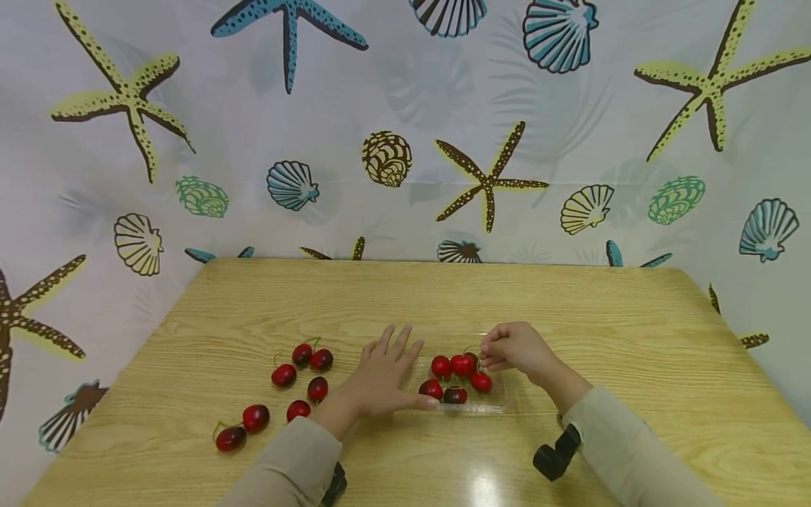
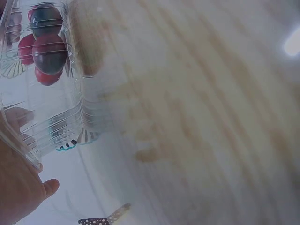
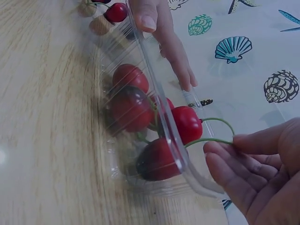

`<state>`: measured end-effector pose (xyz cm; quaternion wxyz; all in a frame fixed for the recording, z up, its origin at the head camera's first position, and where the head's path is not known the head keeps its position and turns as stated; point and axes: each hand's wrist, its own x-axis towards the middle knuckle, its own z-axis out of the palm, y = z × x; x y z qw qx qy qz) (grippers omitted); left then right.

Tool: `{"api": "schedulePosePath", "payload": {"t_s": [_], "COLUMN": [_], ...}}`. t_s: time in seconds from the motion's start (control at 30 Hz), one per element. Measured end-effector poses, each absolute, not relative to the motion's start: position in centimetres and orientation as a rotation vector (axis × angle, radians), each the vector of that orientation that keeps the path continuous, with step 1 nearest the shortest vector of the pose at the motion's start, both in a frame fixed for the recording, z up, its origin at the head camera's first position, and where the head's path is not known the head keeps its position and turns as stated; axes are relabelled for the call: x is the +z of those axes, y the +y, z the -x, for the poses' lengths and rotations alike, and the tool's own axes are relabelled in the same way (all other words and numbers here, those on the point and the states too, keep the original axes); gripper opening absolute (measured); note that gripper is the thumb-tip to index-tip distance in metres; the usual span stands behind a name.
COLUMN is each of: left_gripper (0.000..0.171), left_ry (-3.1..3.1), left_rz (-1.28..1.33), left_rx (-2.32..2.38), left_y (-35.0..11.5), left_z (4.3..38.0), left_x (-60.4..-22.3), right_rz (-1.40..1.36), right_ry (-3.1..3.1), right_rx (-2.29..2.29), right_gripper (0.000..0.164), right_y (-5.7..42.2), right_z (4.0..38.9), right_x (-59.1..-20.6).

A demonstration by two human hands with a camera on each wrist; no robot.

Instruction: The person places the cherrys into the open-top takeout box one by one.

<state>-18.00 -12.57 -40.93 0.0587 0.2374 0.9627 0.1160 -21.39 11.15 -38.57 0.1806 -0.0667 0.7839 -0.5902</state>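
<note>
A clear plastic box (image 1: 475, 408) on the table holds several red and dark-red cherries (image 1: 441, 367). My right hand (image 1: 516, 348), at the box's right side, pinches the joined green stems of a pair of cherries between thumb and forefinger. In the right wrist view, one cherry (image 3: 187, 125) of that pair is bright red, and the other cherry (image 3: 157, 161) is darker and lower, behind the clear wall. My left hand (image 1: 380, 384) rests at the box's left edge, fingers spread and straight, with the thumb (image 2: 50, 187) along its near corner.
Several loose cherries lie on the wooden table (image 1: 405, 296) to the left of my left hand, among them a stemmed pair (image 1: 256, 418) nearest the front and another pair (image 1: 322, 360) farther back. A cloth (image 1: 342, 141) printed with shells and starfish hangs behind the table.
</note>
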Motion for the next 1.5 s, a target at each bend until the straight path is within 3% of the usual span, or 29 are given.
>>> {"api": "schedulePosePath", "payload": {"t_s": [0.57,1.5], "left_gripper": [0.103,0.102], "left_ry": [2.920,2.916], "left_rz": [-0.725,-0.722], "left_rx": [0.364,0.341], "left_y": [-12.7,-12.5], "left_z": [18.0,18.1], "left_x": [-41.1,-40.9], "right_rz": [0.078,0.178], "right_ry": [2.267,2.154], "right_rx": [-1.596,-1.797], "right_gripper": [0.016,0.031], "right_y": [10.6,15.9], "right_z": [21.5,20.0], "right_x": [-37.8,-37.2]}}
